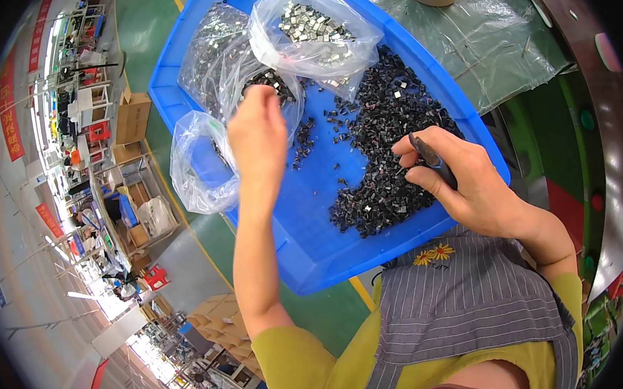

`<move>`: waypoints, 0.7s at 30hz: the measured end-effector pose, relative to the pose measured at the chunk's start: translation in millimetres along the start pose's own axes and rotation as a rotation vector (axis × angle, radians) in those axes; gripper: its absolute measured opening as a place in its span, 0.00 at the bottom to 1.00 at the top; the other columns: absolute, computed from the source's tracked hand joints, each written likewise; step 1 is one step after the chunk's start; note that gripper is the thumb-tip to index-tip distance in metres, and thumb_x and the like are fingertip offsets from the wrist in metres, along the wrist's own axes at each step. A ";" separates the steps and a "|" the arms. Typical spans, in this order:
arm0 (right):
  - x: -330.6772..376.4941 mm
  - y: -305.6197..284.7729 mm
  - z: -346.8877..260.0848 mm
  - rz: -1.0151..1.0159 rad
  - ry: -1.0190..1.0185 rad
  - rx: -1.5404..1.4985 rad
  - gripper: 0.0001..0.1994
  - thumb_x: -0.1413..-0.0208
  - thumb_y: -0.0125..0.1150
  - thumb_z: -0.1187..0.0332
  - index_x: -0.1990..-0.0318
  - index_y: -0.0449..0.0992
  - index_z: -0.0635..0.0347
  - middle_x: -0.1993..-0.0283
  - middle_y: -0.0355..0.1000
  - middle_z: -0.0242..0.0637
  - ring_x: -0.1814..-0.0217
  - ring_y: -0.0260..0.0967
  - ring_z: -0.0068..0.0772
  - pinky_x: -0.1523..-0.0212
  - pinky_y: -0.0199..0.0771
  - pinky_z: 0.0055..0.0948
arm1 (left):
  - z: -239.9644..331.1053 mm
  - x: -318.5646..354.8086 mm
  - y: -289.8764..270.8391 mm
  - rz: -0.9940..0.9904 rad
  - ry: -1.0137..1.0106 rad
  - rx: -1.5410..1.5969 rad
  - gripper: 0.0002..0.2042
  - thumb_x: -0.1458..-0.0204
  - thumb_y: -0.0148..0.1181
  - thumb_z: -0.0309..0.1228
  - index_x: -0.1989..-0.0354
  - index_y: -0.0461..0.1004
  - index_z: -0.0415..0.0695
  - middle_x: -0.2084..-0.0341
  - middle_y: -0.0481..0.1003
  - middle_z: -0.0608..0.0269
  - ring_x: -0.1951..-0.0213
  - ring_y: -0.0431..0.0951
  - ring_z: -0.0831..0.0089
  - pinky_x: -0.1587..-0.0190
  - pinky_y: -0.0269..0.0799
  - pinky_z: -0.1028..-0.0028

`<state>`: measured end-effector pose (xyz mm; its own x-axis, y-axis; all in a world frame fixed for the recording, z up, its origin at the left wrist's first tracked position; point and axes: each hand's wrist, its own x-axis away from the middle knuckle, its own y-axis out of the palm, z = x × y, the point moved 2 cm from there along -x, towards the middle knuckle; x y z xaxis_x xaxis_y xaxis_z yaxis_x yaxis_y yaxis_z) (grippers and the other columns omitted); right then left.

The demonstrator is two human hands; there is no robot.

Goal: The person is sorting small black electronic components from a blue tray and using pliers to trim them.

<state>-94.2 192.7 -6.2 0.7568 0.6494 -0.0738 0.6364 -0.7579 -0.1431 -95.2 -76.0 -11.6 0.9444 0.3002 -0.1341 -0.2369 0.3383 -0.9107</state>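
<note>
A shallow blue plastic tray point(315, 251) holds a heap of small black parts point(387, 154) and three clear plastic bags point(316, 34) of small metal pieces. The left hand point(257, 137) reaches into a bag's mouth, fingers bunched. The right hand point(460, 182) grips dark tweezers point(432, 160) at the heap's edge.

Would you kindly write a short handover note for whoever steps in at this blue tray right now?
Left hand: raised over the tray, fingertips at the mouth of a clear bag of small metal parts; whether it grips anything cannot be told.
Right hand: holds a dark tweezer-like tool, tip at the pile of small black parts.
Blue tray: holds that pile, a fuller bag of metal parts at the far end, and a nearly empty bag on the left rim.
Done: bags partly filled. Left: a large pile remains.
</note>
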 end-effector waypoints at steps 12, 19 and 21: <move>0.2 -0.3 1.8 0.006 0.023 0.047 0.13 0.46 0.61 0.75 0.54 0.68 0.67 0.61 0.69 0.48 0.61 0.71 0.49 0.61 0.70 0.37 | 15.0 21.7 12.5 0.017 0.085 -0.045 0.06 0.46 0.57 0.25 0.61 0.70 0.42 0.68 0.74 0.56 0.73 0.78 0.58 0.73 0.73 0.63; -9.2 8.8 0.5 -0.136 0.016 0.234 0.13 0.49 0.61 0.76 0.56 0.68 0.65 0.61 0.69 0.46 0.57 0.69 0.50 0.58 0.70 0.41 | 78.7 70.1 -23.6 -0.232 0.152 0.786 0.12 0.43 0.49 0.17 0.52 0.74 0.36 0.69 0.73 0.60 0.79 0.70 0.83 0.76 0.63 0.84; -10.8 10.4 -4.0 -0.162 0.022 0.335 0.14 0.50 0.61 0.77 0.56 0.68 0.63 0.61 0.68 0.44 0.56 0.67 0.49 0.56 0.68 0.42 | 80.8 75.7 -27.1 -0.283 0.126 0.825 0.14 0.43 0.48 0.17 0.50 0.72 0.36 0.67 0.73 0.59 0.77 0.71 0.83 0.75 0.65 0.84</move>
<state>-95.1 177.6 -2.9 0.6554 0.7553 -0.0029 0.6671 -0.5806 -0.4667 -35.7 9.6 34.5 0.9992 0.0234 -0.0320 -0.0331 0.9361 -0.3501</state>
